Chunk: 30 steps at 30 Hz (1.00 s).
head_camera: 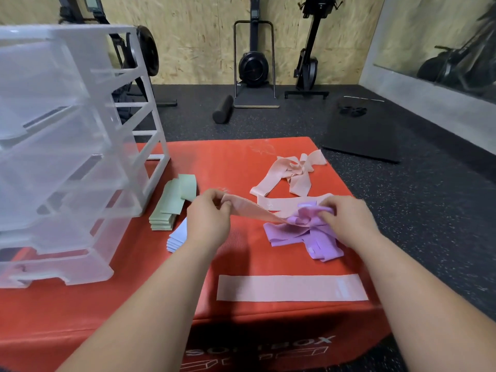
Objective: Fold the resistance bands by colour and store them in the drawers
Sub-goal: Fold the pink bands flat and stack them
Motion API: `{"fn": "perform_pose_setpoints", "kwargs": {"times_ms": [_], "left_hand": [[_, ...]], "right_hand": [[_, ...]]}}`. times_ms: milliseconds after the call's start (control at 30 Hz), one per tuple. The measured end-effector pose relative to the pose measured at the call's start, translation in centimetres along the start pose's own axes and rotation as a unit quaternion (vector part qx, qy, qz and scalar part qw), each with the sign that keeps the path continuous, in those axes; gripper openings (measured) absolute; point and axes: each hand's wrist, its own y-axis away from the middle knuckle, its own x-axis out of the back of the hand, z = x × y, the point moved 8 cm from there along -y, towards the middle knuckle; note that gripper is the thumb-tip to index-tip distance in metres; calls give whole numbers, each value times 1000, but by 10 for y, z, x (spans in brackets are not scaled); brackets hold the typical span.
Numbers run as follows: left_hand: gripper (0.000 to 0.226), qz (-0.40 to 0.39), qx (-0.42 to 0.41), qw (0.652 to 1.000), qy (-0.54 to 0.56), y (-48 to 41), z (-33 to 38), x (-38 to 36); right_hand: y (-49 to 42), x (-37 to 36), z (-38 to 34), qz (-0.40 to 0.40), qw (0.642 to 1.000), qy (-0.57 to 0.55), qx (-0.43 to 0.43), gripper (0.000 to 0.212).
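Resistance bands [291, 174] look half sorted. A folded green stack [163, 213] and a pale-blue stack [177, 237] lie on the red bench [241, 264], beside the clear plastic drawers [67, 162]. Your left grip [208, 218] pinches a pink band [255, 210], and your right grip [346, 224] clutches the tangled purple bands [303, 237]. Nothing looks stored yet.

At the left of the frame the drawer unit [67, 157] blocks me, with the green stack [171, 208] and the pale blue stack [178, 237] just beside it. Under the stretched pink band [252, 210] in my left hand [208, 218] the red box [247, 251] is free, down to the flat pink band [290, 288]. The purple pile [308, 237] closes the right.
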Motion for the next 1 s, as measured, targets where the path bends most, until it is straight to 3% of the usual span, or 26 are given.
{"fn": "perform_pose_setpoints", "kwargs": {"times_ms": [67,200,433,500,533,600,667,767,867,1000], "left_hand": [[7,25,5,1000,-12,-6,-3,6],[8,60,23,998,-3,-14,-7,15],[9,107,49,993,22,-11,-8,27],[10,110,56,992,32,-9,-8,29],[10,105,59,992,38,-8,-8,28],[11,79,53,994,55,-6,-6,24],[13,55,29,996,70,-3,1,19],[16,24,-16,995,93,5,17,16],[15,-5,-51,990,134,11,31,11],[14,-30,-85,979,183,18,49,10]], "right_hand": [[-9,19,5,54,989,-135,-33,15],[-10,37,33,125,898,-389,-161,15],[8,47,75,240,812,-459,-269,17],[13,43,80,237,782,-496,-293,14],[13,41,81,225,781,-499,-300,15],[13,37,77,173,823,-461,-284,19],[13,30,60,85,866,-436,-228,16],[15,33,21,6,893,-435,-119,16],[19,50,-27,-23,885,-466,-15,19],[29,51,-66,-74,850,-522,25,20]]}}
